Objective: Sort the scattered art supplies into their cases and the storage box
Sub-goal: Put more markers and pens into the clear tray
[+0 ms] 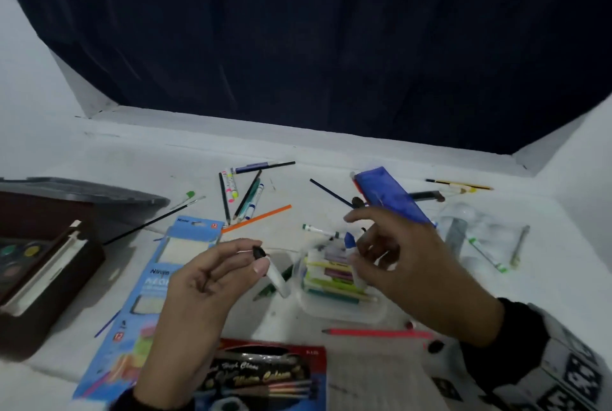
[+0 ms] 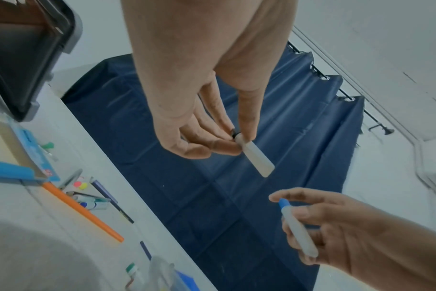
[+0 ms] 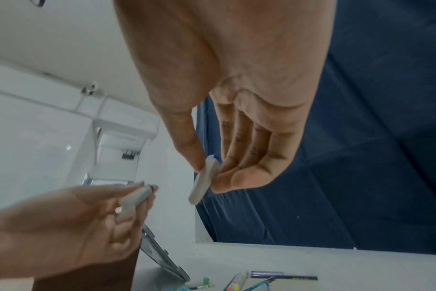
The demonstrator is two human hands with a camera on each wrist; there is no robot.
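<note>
We see the left hand (image 1: pixel 212 274) pinching a black-capped white marker (image 2: pixel 255 157) above the surface (image 1: pixel 430 294); the right hand (image 1: pixel 414 265), just right of it, pinches a blue-capped marker (image 2: pixel 296 228). Below them sits a clear case (image 1: pixel 341 309) of markers.

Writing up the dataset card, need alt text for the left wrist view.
A left hand pinches a white marker with a black cap by its cap end, held in the air. Lower right, the right hand grips a white marker with a blue cap; an orange pencil lies on the white table.

Home room, white table (image 1: pixel 99 152), navy curtain (image 1: pixel 331 46) on rod, scattered art supplies (image 1: pixel 245 195)
</note>
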